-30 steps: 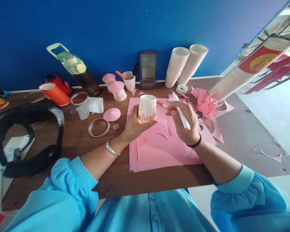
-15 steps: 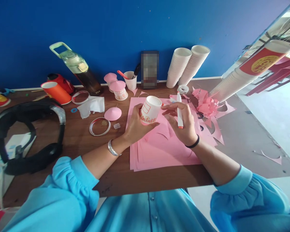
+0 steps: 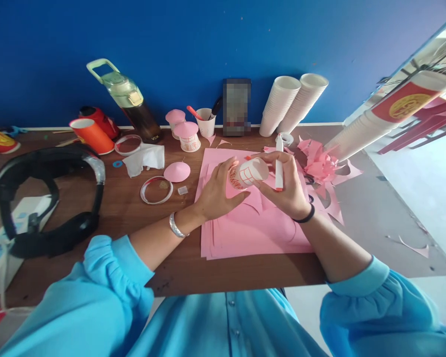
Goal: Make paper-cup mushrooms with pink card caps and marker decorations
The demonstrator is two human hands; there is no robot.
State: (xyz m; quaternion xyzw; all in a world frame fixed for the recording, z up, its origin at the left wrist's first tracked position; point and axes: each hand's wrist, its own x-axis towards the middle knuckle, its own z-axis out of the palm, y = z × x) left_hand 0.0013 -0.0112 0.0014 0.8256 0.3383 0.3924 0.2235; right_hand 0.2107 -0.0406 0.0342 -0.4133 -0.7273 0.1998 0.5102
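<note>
A white paper cup with red drawings (image 3: 248, 173) is tilting between both hands at frame centre, its long axis running sideways, mouth facing the right hand (image 3: 288, 186). That hand is pinching the rim while holding a white, orange-ended marker (image 3: 279, 166); the left hand (image 3: 217, 191) is curving half-open around the base, its contact unclear.

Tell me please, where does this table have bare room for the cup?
The held cup might stand on brown wood between the black band and left sleeve, or grey surface right of the pink scraps. A bare strip fronts the pink sheets. Crowded: along the blue wall, with bottle, phone, cup stacks.
</note>
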